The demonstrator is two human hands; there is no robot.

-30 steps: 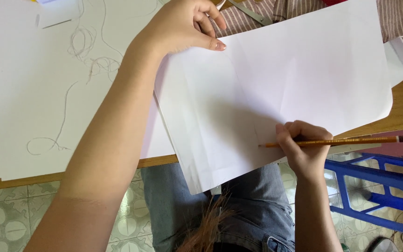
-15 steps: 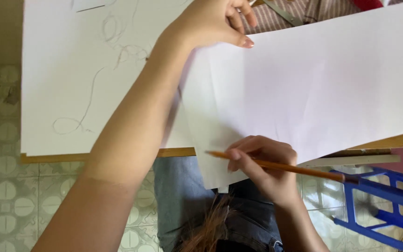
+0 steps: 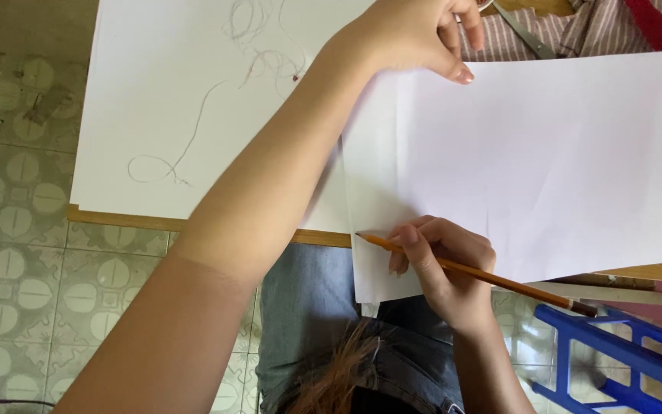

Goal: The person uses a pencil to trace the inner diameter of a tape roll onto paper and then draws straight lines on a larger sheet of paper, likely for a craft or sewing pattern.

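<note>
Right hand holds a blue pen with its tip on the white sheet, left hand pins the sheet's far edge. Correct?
Not quite. The head view shows the right hand holding an orange pencil, not a blue pen. The rest stands: its tip is on the white sheet, and the left hand pins the far edge.

The left forearm crosses the near edge of the wooden desk point(image 3: 193, 224) on a slant, barring passage between its left and right halves. Left of the arm, the large white sheet with loose thread squiggles point(image 3: 185, 100) lies flat and open. Along the far edge, striped cloth point(image 3: 576, 31) and grey metal scissors point(image 3: 526, 34) crowd the way. The right hand point(image 3: 446, 268) with a yellow pencil point(image 3: 484, 274) fills the near edge; a blue plastic stool point(image 3: 614, 353) stands below the near right corner.
</note>
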